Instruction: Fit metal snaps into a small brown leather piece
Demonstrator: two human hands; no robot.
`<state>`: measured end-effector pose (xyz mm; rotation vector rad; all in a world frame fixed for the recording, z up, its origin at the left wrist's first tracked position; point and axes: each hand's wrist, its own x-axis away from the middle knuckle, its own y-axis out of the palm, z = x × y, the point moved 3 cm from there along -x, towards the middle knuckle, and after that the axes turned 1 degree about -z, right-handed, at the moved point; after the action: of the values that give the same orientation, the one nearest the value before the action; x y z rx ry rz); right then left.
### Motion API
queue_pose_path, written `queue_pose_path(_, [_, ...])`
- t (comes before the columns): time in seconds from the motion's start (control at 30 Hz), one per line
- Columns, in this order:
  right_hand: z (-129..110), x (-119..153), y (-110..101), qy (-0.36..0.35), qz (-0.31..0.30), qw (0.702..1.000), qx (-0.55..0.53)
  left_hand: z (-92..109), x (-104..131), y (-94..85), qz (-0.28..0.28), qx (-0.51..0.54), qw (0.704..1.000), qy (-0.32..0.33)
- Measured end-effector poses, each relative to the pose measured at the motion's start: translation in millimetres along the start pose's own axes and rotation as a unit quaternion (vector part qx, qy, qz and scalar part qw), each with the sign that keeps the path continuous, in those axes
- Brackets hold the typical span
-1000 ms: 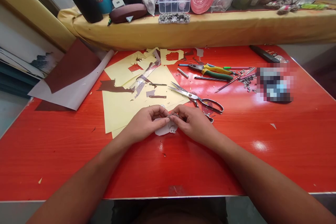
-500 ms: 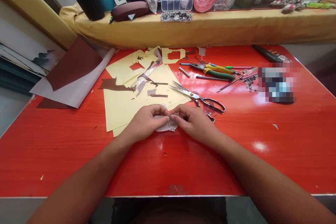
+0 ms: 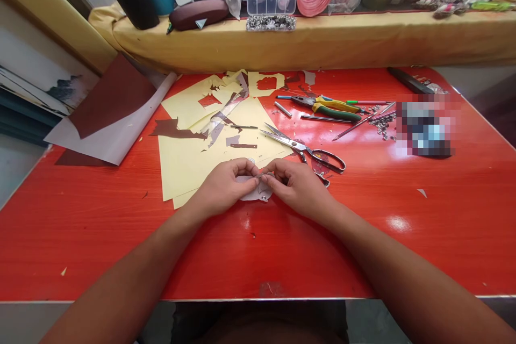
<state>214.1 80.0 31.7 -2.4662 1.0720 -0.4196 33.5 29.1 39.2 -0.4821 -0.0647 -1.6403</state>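
Near the front middle of the red table, my left hand (image 3: 228,184) and my right hand (image 3: 292,185) meet fingertip to fingertip over a small pale piece (image 3: 250,194) with rounded edges. Both hands pinch it along its upper edge, thumbs nearest me. A small metal ring (image 3: 264,198) shows at its lower right edge. The fingers cover its upper part, and a tiny dark bit between the fingertips is too small to name. Just beyond my right hand lie metal scissors (image 3: 296,145), their blades over the yellow sheets (image 3: 177,164).
Green-and-yellow pliers (image 3: 334,110), pens, a silver rod (image 3: 282,109) and scattered metal rings (image 3: 382,128) lie at the back right. Brown scraps (image 3: 177,129) rest on the yellow sheets. A large brown and white sheet (image 3: 115,113) is at the left. A cloth-covered ledge (image 3: 322,43) borders the back.
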Motion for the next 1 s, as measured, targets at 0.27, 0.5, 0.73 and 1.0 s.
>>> queue_pose_path(0.27, [-0.1,-1.0,1.3,-0.009,0.006,1.000,0.020,-0.6,-0.7,0.9,-0.001,-0.001,1.000,0.012])
queue_pose_path(0.5, [-0.5,-1.5,0.4,-0.012,0.012,0.999,0.034,-2.5,-0.8,0.7,0.005,-0.012,1.000,0.012])
queue_pose_path(0.73, [-0.6,-0.3,0.2,-0.001,0.009,1.000,0.024,-0.9,0.7,-0.9,-0.012,-0.014,1.000,0.009])
queue_pose_path(1.0, [-0.9,-0.9,0.0,0.001,0.013,1.000,0.025,-2.4,0.7,-2.8,-0.002,-0.038,0.999,0.010])
